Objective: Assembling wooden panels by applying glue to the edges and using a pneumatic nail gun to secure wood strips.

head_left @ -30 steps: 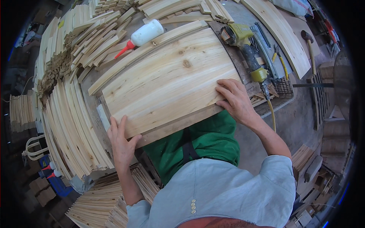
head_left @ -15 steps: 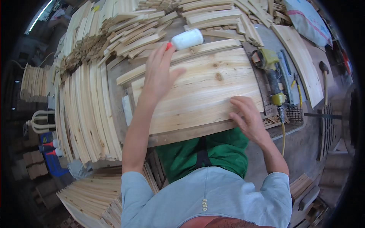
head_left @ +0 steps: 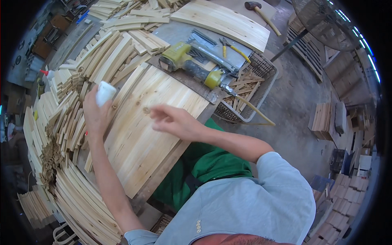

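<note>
My left hand is wrapped round a white plastic bottle beside the far-left edge of the panel. A bit of red shows below that hand, seemingly the bottle's cap. Under both arms lies a flat knotty pine panel on the bench, with a narrow wooden strip along its far edge. Over the panel hovers my right hand, holding nothing, its fingers loosely bent and apart.
Beyond the panel lie a yellow-green air nailer with its hose, pliers and a crate of wood scraps. Stacked slats crowd the left. Farther off are a wide board, a mallet and a standing fan.
My left hand has gone from reaching at the bottle's red cap to gripping the bottle. My right hand has lifted off the panel's right edge. The view has swung to the right.
</note>
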{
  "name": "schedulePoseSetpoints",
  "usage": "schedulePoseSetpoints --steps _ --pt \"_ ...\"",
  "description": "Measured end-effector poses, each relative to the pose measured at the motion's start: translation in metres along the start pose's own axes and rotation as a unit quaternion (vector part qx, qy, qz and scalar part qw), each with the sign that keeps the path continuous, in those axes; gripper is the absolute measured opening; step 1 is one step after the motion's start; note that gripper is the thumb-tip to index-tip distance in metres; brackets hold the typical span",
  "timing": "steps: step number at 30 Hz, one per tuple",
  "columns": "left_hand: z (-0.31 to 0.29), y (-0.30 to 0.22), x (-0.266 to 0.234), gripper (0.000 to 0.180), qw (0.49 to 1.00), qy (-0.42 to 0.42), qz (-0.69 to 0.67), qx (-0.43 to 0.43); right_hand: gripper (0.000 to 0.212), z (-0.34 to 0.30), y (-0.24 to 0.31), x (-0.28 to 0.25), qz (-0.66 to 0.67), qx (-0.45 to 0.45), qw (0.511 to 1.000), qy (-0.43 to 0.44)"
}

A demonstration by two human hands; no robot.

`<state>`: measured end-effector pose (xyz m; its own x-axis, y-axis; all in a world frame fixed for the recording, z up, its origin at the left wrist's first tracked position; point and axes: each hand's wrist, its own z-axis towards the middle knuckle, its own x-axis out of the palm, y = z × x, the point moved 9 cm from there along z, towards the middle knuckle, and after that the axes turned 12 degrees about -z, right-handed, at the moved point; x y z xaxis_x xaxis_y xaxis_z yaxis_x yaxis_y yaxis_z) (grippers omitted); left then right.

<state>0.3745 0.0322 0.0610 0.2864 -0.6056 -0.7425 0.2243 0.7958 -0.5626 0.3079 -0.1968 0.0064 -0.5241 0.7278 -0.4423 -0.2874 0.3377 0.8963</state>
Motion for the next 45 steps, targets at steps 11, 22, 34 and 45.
schedulePoseSetpoints --steps 11,22,34,45 --pt "-0.091 -0.107 0.011 0.058 0.986 -0.16 -0.023 0.045 0.039 0.042 -0.004 0.055 0.547 0.085 0.833 -0.024" --pt "-0.255 -0.064 -0.082 0.05 0.947 -0.273 -0.01 -0.167 0.05 0.071 0.028 0.088 0.513 0.118 0.85 0.018" --pt "-0.339 -0.023 -0.069 0.037 0.937 -0.224 0.004 -0.267 0.064 0.124 0.086 0.138 0.381 -0.03 0.914 0.139" --pt "-0.342 -0.017 -0.067 0.036 0.932 -0.236 -0.031 -0.274 0.068 0.146 0.101 0.174 0.293 -0.092 0.945 0.117"
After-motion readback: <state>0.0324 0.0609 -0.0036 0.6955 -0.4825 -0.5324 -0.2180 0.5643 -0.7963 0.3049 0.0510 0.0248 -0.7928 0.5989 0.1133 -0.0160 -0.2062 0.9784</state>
